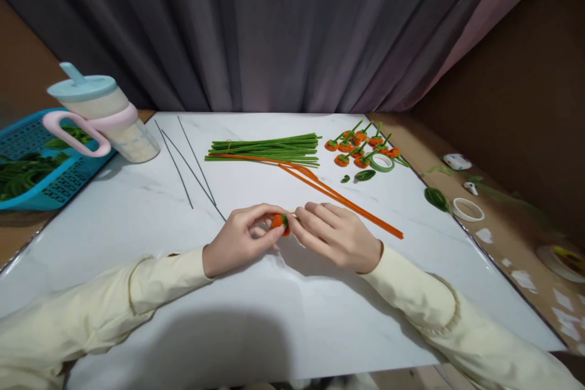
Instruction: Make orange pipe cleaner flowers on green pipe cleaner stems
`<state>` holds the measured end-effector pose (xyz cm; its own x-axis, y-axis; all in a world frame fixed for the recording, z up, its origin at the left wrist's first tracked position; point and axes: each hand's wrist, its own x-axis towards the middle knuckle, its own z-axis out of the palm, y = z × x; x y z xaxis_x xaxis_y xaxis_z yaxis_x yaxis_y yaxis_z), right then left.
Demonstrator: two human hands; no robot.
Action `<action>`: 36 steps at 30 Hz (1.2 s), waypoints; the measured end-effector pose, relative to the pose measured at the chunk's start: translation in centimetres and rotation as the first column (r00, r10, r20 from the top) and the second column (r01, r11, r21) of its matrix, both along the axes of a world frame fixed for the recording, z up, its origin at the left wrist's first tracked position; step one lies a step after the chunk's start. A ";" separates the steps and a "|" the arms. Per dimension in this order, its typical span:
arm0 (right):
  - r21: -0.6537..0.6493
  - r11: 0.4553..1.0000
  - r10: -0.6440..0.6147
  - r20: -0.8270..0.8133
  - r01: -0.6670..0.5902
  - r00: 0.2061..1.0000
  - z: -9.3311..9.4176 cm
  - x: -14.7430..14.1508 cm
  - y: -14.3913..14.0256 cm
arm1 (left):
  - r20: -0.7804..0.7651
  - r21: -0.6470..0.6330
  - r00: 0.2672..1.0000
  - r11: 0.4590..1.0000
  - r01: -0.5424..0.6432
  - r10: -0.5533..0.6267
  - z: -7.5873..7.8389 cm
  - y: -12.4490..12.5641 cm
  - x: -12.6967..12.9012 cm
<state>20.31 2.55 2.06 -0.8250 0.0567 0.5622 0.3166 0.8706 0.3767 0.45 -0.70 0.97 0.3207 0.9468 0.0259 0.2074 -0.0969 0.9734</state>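
Near the middle of the white table, my left hand [242, 237] pinches a small fuzzy orange pipe-cleaner ball with a green top [278, 221]. The fingertips of my right hand [338, 234] are closed at its green end, where a thin pale strand shows; the fingers hide most of this. Just beyond lie long orange pipe cleaners [356, 206] and a bundle of green pipe cleaners [265, 149]. Several finished orange balls with green stems [345, 158] are grouped at the back right, beside a roll of green tape [381, 162].
Thin dark green wires [178, 170] lie to the left. A tumbler with a pink handle [100, 116] stands by a blue basket [55, 189] of green pieces. Along the right edge are a green leaf [437, 198], a white tape roll [468, 209] and an earbud [470, 188].
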 end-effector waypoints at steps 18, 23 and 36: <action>-0.052 0.991 0.121 0.020 -0.120 0.992 -0.6 0.6 0.7 | 0.075 -0.160 0.994 0.983 0.086 -0.075 -0.2 0.0 0.0; 0.007 0.988 0.152 0.018 -0.152 0.988 -0.2 0.8 0.7 | 0.076 -0.163 0.995 0.984 0.077 -0.065 0.2 -0.1 0.0; -0.679 0.710 -0.066 -0.328 -0.186 0.942 -0.4 -0.6 -0.9 | 0.007 0.109 0.999 0.994 -0.032 0.031 0.2 -0.4 0.0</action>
